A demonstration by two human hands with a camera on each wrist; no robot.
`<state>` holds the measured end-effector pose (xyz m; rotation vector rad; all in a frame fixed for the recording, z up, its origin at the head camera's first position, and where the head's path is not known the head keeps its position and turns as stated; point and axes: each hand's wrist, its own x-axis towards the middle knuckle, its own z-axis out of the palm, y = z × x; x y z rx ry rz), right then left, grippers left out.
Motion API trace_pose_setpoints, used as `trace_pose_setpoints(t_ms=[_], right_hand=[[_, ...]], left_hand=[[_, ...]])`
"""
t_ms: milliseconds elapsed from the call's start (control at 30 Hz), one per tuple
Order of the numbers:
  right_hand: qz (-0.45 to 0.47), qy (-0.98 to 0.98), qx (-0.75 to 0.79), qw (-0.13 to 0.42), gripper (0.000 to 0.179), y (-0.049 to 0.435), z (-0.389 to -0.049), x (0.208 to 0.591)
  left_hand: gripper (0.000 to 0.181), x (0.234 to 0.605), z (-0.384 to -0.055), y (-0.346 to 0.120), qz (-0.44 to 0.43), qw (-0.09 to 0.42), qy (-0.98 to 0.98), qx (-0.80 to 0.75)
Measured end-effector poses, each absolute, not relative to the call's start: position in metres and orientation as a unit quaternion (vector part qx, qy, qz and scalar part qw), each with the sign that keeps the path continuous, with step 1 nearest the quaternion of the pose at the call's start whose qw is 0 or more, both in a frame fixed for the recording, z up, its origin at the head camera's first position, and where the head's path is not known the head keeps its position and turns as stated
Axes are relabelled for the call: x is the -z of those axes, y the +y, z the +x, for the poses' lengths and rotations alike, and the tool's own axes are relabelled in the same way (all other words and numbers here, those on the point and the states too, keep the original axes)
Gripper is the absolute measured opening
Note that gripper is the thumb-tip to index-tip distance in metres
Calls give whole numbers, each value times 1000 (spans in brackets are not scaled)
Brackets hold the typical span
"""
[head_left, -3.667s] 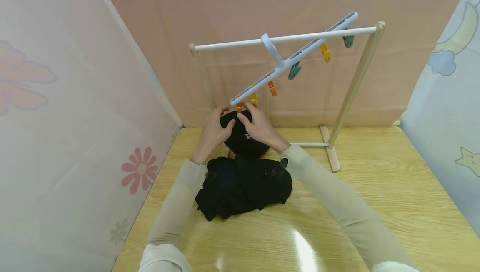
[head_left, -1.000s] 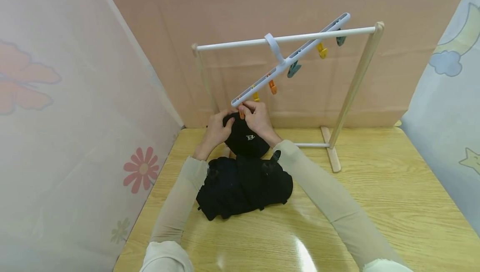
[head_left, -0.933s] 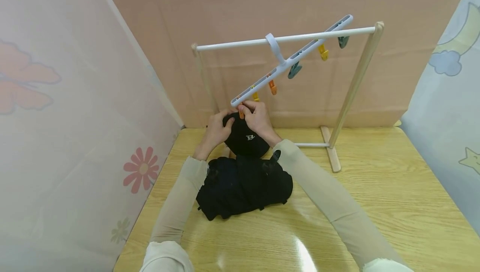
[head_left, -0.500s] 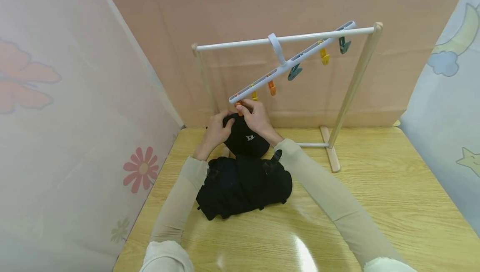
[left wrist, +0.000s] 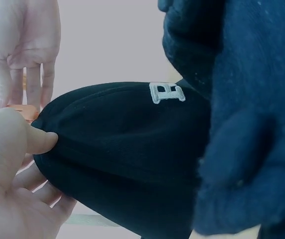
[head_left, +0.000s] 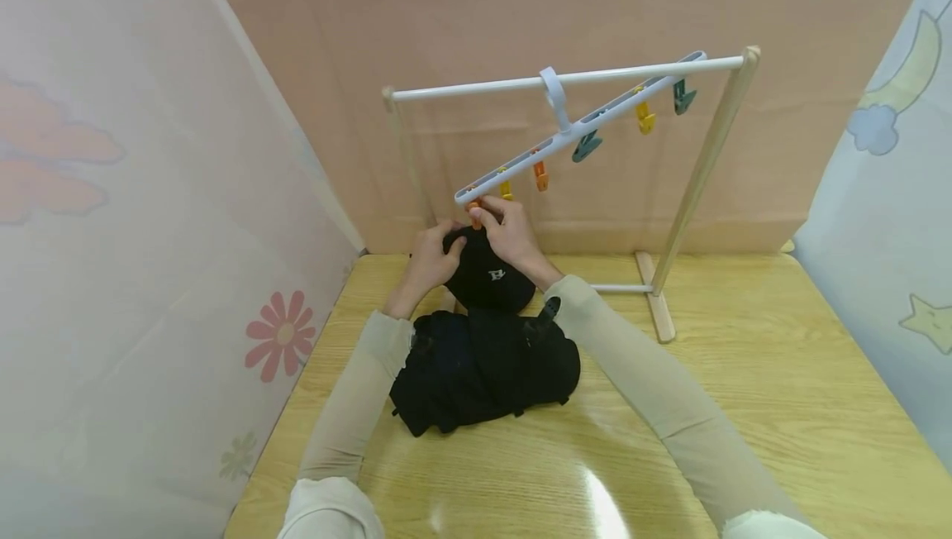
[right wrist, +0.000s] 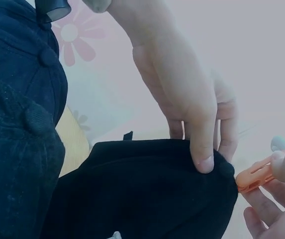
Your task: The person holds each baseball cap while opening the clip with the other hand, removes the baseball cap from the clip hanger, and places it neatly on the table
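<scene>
A black cap (head_left: 487,279) with a white embroidered letter hangs crown-up below the left end of a pale hanger (head_left: 573,135). My left hand (head_left: 427,262) pinches the crown near its top, thumb on the near side, as the left wrist view shows on the cap (left wrist: 117,134). With my right hand (head_left: 515,240) I pinch the orange clip (head_left: 475,215) at the hanger's left end. In the right wrist view the clip (right wrist: 254,177) meets the crown beside its top button (right wrist: 226,169); whether it bites the cloth I cannot tell.
Several dark caps (head_left: 483,374) lie bunched on the wooden table (head_left: 729,407), below my wrists. The hanger hooks over the white bar (head_left: 617,73) of a wooden-legged rack (head_left: 702,167). Other clips, such as a yellow clip (head_left: 644,116) and a green clip (head_left: 586,145), dangle from it.
My right hand has gone from the cap's edge to the orange clip. The hanger's far right end has dropped a little over the last second. My left hand keeps its hold on the cap.
</scene>
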<state>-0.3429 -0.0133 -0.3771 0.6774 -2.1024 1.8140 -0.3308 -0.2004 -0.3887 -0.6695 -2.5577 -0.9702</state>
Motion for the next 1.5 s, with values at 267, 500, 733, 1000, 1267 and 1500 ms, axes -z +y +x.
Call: trace_pose_setpoints(t_ms=[267,500,733,1000,1267,1500], right_hand=[[245,-724,-629,141,30,-13,-340,374],[251,-723,-632,119,38,-12,-338,375],[246,-725,-633,110,43,-8,-337,376],[244,-732,-628,97,47,-5,-333,382],[238,-740,-619,113,40,-2,-340,392],[215,-749,-618,102,38,6,-338,402]], left_hand=[[28,391,-333,-201,-232,144,-898,346],[28,393,-333,-201,-230,149,-892,359],[28,393,-335,-199,-215,158,-887,377],[30,390,-337,-197,-162,189,-866,434],[26,384,-340,-199,-112,232,-835,487],[28,380,-336,-196,-73,223,-818,525]])
